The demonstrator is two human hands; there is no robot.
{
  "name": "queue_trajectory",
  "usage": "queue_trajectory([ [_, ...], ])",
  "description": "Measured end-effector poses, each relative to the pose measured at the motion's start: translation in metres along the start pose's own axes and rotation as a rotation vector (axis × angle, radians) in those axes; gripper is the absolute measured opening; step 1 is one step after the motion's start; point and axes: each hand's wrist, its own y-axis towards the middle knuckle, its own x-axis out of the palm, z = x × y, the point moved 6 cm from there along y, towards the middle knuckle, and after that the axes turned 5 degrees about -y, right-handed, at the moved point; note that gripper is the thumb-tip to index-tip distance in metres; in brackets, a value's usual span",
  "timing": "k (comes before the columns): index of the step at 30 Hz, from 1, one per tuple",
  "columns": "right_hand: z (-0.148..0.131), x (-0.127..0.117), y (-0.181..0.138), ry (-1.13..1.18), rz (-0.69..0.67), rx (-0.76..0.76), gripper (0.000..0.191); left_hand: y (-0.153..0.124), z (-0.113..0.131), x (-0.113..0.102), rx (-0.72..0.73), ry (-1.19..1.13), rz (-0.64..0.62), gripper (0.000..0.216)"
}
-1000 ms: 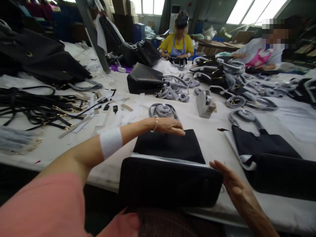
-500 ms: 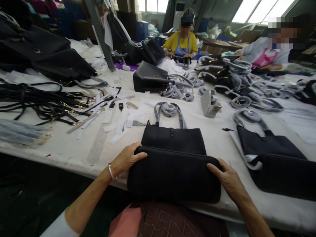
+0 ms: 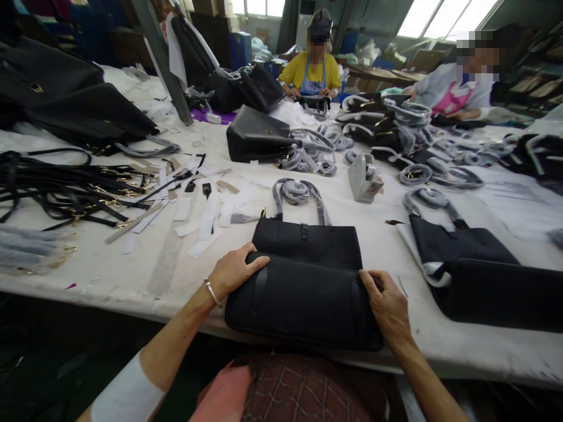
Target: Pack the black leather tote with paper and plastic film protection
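Note:
A black handbag lies flat at the near edge of the white table, its base folded toward me. Its wrapped grey handles point away from me. My left hand grips the bag's left end, thumb on top and fingers curled round the edge. My right hand holds the bag's right end in the same way, fingers bent over its side.
A second black bag lies to the right. Black straps and white paper strips cover the left. A grey tool stands beyond the bag. More bags and wrapped handles lie farther back. Two people work at the far side.
My left hand came back from the far side of the bag to grip its left end. My right hand closed on the right end, and the bag shifted slightly.

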Motion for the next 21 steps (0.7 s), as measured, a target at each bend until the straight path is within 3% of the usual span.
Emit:
queue_trajectory([
  [6,0.004,0.004,0.007,-0.073,-0.042,-0.001,0.052,0.000,-0.001,0.005,-0.125,0.117,0.125,0.044],
  [14,0.000,0.003,0.008,-0.084,-0.076,-0.089,0.049,-0.002,0.004,-0.001,0.025,0.080,0.302,0.039],
  [21,0.000,0.001,0.007,-0.118,-0.027,-0.091,0.052,0.013,0.005,0.003,0.042,0.065,0.160,0.043],
])
